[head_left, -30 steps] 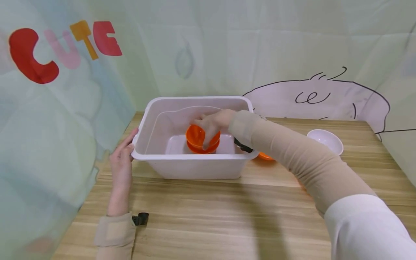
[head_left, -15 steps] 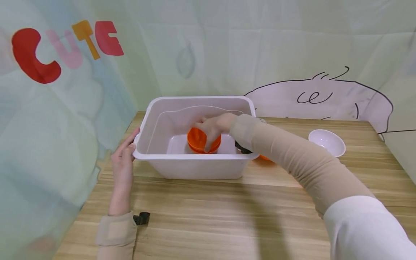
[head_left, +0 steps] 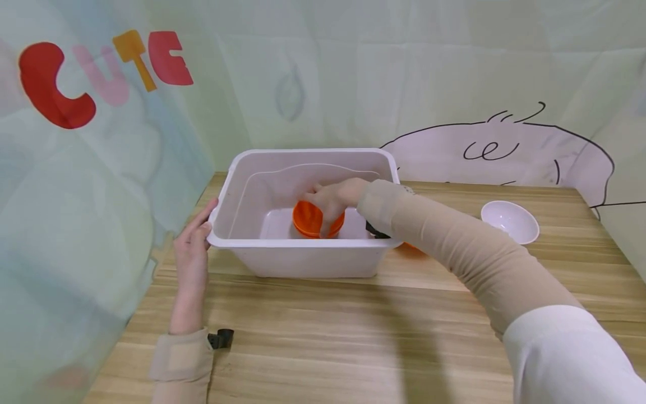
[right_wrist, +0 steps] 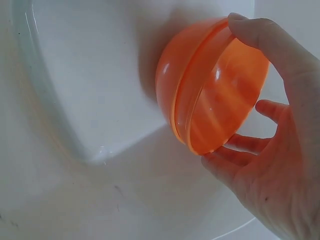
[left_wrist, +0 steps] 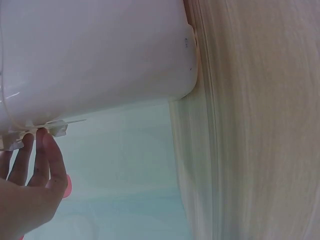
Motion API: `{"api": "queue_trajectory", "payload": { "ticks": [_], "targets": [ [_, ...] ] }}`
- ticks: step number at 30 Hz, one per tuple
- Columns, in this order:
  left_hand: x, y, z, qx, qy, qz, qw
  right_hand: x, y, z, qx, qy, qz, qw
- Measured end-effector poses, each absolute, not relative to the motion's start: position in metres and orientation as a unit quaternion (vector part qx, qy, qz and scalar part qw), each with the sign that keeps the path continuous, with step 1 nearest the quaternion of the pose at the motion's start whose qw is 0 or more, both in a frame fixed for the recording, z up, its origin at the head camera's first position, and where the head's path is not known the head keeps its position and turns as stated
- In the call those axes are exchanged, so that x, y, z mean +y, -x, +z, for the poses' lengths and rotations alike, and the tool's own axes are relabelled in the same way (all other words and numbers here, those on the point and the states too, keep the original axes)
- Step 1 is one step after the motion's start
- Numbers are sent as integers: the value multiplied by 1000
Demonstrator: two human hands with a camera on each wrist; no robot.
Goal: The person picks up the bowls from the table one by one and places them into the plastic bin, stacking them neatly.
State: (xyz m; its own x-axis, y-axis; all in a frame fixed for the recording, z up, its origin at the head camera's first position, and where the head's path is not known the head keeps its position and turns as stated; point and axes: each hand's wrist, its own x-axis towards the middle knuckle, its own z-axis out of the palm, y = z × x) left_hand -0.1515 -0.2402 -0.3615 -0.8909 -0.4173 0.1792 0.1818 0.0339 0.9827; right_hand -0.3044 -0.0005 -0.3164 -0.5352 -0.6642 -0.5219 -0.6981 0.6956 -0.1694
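Note:
In the head view a white plastic tub (head_left: 313,261) sits on the wooden table. My left hand (head_left: 190,252) holds its left rim; the left wrist view shows those fingertips (left_wrist: 42,132) up against the rim's edge. My right hand (head_left: 335,197) reaches down inside the tub and grips the rim of an orange bowl (right_wrist: 227,95), thumb on one side and fingers on the other. This bowl is nested in a second orange bowl (right_wrist: 170,70), their two rims close together. The pair is near the tub's floor (right_wrist: 90,80).
To the right on the table (head_left: 313,336) stands a white bowl (head_left: 510,220). Part of another orange item (head_left: 413,248) shows beside the tub, mostly hidden by my right forearm. A printed cloth backdrop (head_left: 313,84) rises behind and on the left.
The upper orange bowl has sunk further into the lower one, with my right hand lowering along with it. My left hand keeps its hold on the tub rim.

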Motion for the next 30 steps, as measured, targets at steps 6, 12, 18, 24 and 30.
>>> {"api": "queue_trajectory", "payload": {
  "ticks": [6, 12, 18, 24, 30],
  "targets": [
    [-240, 151, -361, -690, -85, -685, 219, 0, 304, -316, 876, 386, 34, 288],
    [-239, 151, -362, -692, -85, -682, 222, 0, 303, -316, 876, 381, 33, 293],
    [-240, 150, -361, -692, -87, -682, 220, -1, 302, -314, 878, 368, 34, 305],
    [-240, 150, -361, -697, -88, -678, 215, -1, 301, -310, 882, 362, 33, 299],
    [-240, 151, -362, -695, -92, -678, 219, -1, 301, -301, 883, 364, 15, 296]
  ]
}}
